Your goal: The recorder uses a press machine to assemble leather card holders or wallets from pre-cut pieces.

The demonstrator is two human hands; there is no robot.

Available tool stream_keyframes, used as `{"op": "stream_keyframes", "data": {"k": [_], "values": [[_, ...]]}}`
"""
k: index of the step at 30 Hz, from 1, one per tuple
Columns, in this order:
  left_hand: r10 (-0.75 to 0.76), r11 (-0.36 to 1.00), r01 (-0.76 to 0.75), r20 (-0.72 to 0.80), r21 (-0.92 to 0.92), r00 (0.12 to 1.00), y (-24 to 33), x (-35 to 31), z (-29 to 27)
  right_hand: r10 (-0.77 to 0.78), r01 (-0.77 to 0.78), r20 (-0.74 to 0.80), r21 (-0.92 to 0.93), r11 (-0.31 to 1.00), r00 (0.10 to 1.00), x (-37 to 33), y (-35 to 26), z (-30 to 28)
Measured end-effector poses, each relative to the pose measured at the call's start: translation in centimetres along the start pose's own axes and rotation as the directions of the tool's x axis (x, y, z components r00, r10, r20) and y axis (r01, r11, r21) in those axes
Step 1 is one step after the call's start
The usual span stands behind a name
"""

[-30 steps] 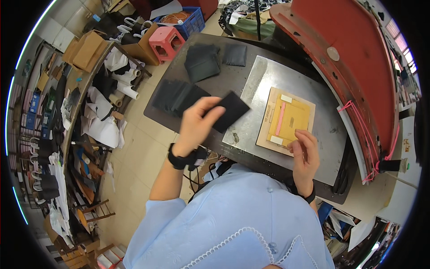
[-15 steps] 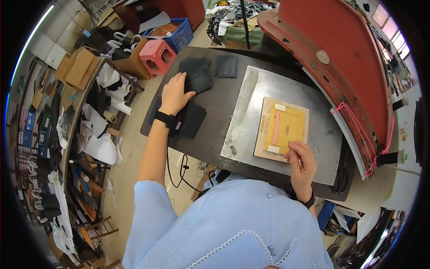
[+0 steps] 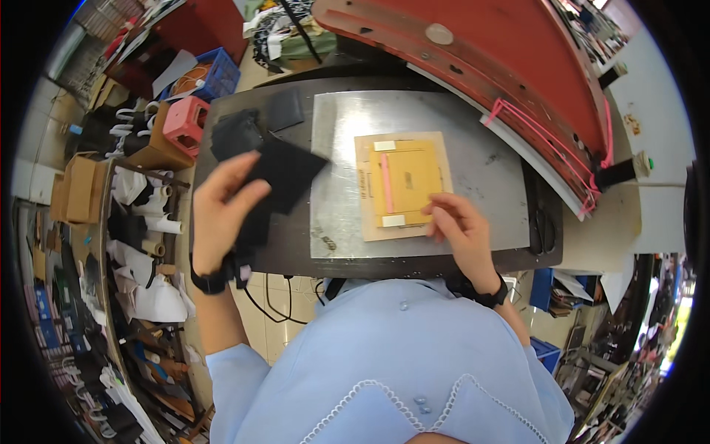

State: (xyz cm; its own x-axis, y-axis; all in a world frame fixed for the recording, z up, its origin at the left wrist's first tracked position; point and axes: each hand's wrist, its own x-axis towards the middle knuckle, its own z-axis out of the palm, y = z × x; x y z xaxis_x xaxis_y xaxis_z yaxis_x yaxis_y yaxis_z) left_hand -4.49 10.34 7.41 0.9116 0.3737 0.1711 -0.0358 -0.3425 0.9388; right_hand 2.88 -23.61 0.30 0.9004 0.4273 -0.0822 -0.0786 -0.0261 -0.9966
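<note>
My left hand [image 3: 222, 203] pinches a black square piece of sheet material [image 3: 291, 172] between thumb and fingers, raised at a tilt over the dark table. Beneath and behind it lie a stack of similar black pieces [image 3: 233, 133] and a flat black square [image 3: 285, 109]. My right hand [image 3: 464, 233] hovers by the near right corner of a yellow plate [image 3: 418, 174], fingers loosely bent, nothing visible in them. That plate has a pink strip [image 3: 386, 183] and two white blocks, and lies on a light wooden board [image 3: 362, 194]. Under the board is a metal sheet [image 3: 336, 214].
A large red machine arm [image 3: 510, 66] with pink cord [image 3: 543, 140] overhangs the table's far right. Black scissors [image 3: 545, 231] lie at the right edge. On the left stand a pink stool [image 3: 185, 124], a blue crate [image 3: 220, 76] and a cluttered rack [image 3: 111, 244].
My left hand has lifted a black piece off the stack and brought it toward me. My right hand stays beside the yellow plate. The whole view has turned and shifted.
</note>
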Motion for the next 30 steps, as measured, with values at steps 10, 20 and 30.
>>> {"op": "stream_keyframes", "data": {"k": [10,20,30], "values": [[0.467,0.852,-0.520,0.548,-0.066,0.694,-0.1,-1.9,9.8,0.364,-0.436,0.344,0.160,0.886,0.865,0.7,-1.5,-3.0],[0.177,0.972,-0.213,0.287,0.102,0.942,-2.9,-1.0,12.5,0.264,-0.260,0.077,-0.057,0.964,0.962,4.5,0.1,-2.6],[0.318,0.797,-0.490,0.445,0.352,0.837,-4.2,-0.5,13.9,0.176,-0.178,-0.027,-0.162,0.971,0.984,5.1,0.3,-1.8]]}}
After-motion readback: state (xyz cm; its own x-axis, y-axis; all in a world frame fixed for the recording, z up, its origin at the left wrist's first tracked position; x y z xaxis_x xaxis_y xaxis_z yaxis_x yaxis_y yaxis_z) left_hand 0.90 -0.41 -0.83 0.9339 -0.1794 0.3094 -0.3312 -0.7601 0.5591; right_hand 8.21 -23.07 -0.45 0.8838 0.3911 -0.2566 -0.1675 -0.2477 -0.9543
